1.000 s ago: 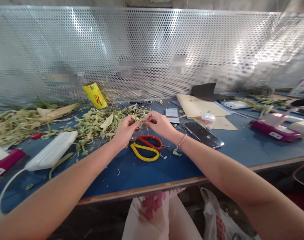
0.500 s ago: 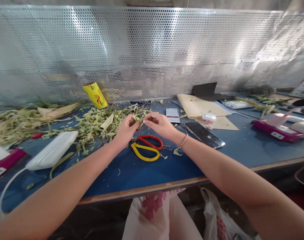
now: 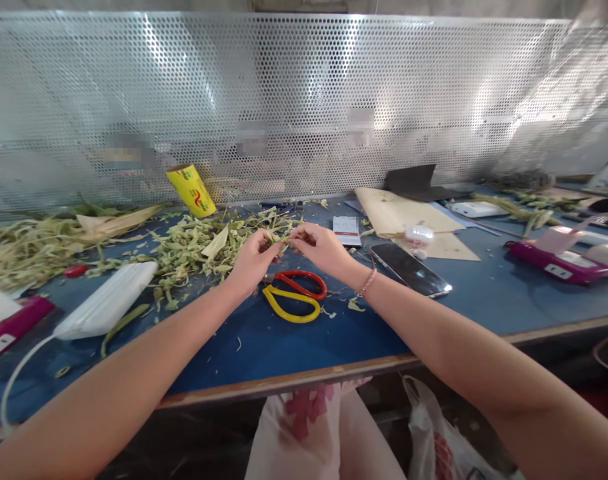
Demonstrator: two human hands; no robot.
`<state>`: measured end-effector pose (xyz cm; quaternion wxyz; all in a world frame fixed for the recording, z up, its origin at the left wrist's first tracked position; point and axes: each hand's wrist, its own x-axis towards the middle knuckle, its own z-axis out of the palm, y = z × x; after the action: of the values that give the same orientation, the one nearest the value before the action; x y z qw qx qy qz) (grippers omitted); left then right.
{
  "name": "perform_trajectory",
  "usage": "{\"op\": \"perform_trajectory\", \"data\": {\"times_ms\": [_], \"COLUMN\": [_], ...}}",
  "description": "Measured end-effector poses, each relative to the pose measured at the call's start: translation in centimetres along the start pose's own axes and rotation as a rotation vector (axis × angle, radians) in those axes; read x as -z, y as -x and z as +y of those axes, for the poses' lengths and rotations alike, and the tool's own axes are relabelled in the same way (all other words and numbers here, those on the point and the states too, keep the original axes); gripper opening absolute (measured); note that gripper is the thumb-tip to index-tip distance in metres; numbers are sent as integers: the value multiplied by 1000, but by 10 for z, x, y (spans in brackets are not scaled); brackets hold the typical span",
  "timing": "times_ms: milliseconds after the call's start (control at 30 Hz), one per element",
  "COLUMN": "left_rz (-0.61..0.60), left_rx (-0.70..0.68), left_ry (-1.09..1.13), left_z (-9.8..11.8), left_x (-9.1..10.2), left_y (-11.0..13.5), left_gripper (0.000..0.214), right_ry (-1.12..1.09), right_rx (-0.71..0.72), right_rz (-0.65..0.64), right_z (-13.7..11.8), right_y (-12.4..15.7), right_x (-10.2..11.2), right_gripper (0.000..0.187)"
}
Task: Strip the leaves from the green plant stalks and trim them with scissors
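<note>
My left hand point(image 3: 255, 261) is closed in a pinch on a small green plant piece point(image 3: 283, 244) over the middle of the table. From the other side, the thumb and fingertips of my right hand point(image 3: 320, 249) pinch at the end of the same piece. The fingers hide most of it. Below both hands lie scissors point(image 3: 295, 315) with one red and one yellow handle loop, their blades partly covered by my left hand. A heap of pale green plant bits point(image 3: 189, 245) spreads behind and left of my left hand.
A yellow tube point(image 3: 191, 191) leans near the perforated metal screen point(image 3: 304, 73). At left lie a white corded device point(image 3: 107, 300) and a purple power strip point(image 3: 19, 327). To the right are a phone point(image 3: 409, 269), brown paper point(image 3: 404, 210) and another purple strip point(image 3: 559, 262).
My right fingertips have shifted very slightly and curled closer round the plant piece. My left hand stays in place, and the things on the table have not moved.
</note>
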<state>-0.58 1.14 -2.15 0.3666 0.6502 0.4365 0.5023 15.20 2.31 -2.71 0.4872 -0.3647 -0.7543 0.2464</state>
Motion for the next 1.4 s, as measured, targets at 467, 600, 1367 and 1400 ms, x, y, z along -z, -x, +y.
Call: {"op": "perform_trajectory", "data": {"times_ms": [467, 600, 1367, 1400], "left_rz": [17, 47, 10, 13], "left_rx": [-3, 10, -39, -41], "left_ry": [9, 42, 56, 46], "left_z": [1, 3, 3, 3], "left_x": [1, 0, -1, -1], "left_y": [0, 1, 2, 2], "left_gripper": [23, 21, 21, 20], "right_ry": [-58, -201, -32, -10], "right_rx": [8, -80, -129, -110], "right_rz": [-39, -91, -55, -37], "right_z": [-13, -11, 4, 4], "right_y": [4, 5, 1, 0], "right_x": [1, -5, -5, -5], "right_gripper": [15, 7, 18, 18]}}
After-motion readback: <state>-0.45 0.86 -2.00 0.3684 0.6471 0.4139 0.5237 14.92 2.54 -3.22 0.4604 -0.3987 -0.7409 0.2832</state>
